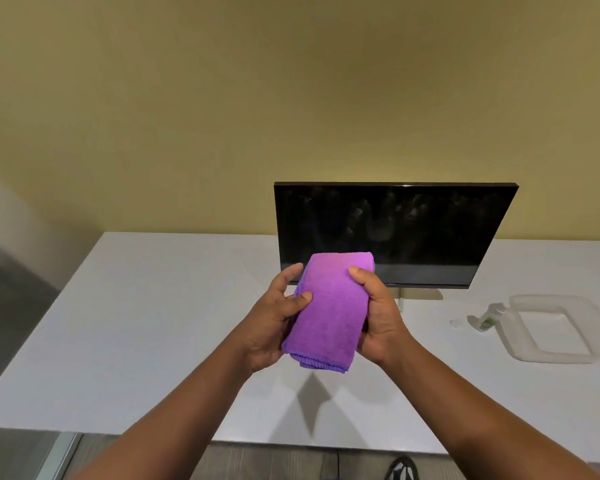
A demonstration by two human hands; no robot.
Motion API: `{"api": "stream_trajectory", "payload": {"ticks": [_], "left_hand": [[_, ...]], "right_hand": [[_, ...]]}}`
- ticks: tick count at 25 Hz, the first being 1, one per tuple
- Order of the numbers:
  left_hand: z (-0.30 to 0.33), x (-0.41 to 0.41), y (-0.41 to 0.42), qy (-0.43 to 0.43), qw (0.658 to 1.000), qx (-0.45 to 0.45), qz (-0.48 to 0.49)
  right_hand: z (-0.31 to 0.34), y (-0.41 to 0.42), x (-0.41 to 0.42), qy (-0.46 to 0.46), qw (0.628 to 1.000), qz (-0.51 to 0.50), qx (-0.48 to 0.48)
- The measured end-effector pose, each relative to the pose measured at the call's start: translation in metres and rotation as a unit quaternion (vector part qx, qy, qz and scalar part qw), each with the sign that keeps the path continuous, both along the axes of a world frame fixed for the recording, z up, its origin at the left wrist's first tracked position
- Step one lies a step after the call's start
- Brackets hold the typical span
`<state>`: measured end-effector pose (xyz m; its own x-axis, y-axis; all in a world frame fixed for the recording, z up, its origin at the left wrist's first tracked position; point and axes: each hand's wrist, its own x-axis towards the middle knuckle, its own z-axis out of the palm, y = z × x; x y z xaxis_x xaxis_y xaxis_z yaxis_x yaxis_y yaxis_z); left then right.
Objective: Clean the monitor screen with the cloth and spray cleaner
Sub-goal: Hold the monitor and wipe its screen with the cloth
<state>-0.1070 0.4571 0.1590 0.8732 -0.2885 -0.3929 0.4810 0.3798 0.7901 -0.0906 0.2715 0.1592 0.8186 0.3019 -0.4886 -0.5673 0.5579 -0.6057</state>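
Observation:
A folded purple cloth (329, 306) is held above the white table (146, 323), in front of the monitor's lower left corner. My left hand (274, 323) grips its left edge and my right hand (378, 317) grips its right edge. The black monitor (413, 230) stands at the back of the table, its dark screen smudged with fingerprints and streaks. A small white spray bottle (489, 317) with a green label lies on the table to the right, its clear cap (456, 322) beside it.
A white square tray (520, 341) sits at the right of the table, touching the bottle. A yellow wall rises behind the monitor. The table's front edge runs below my forearms, with floor and a dark shoe (402, 469) beneath.

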Motion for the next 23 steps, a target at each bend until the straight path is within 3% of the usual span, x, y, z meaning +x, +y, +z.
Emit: {"api": "stream_trajectory", "payload": {"ticks": [8, 13, 15, 17, 20, 23], "left_hand": [[-0.007, 0.009, 0.018, 0.021, 0.994, -0.086, -0.057], [-0.012, 0.027, 0.015, 0.054, 0.997, -0.041, -0.046], [-0.009, 0.038, 0.014, 0.042, 0.996, 0.032, -0.071], [-0.005, 0.05, 0.011, 0.018, 0.979, 0.171, -0.105], [-0.002, 0.064, 0.007, -0.066, 0.908, 0.391, -0.135], [-0.004, 0.074, 0.003, -0.173, 0.857, 0.457, -0.164]], "right_hand": [[-0.001, 0.04, -0.002, 0.002, 0.997, -0.043, 0.058], [-0.012, 0.038, 0.018, 0.043, 0.998, -0.038, 0.027], [-0.018, 0.034, 0.025, 0.054, 0.997, -0.029, 0.047], [-0.022, 0.027, 0.032, 0.061, 0.995, -0.013, 0.084], [-0.029, 0.015, 0.043, 0.06, 0.992, 0.004, 0.108], [-0.037, 0.009, 0.047, 0.061, 0.994, 0.011, 0.095]]}}
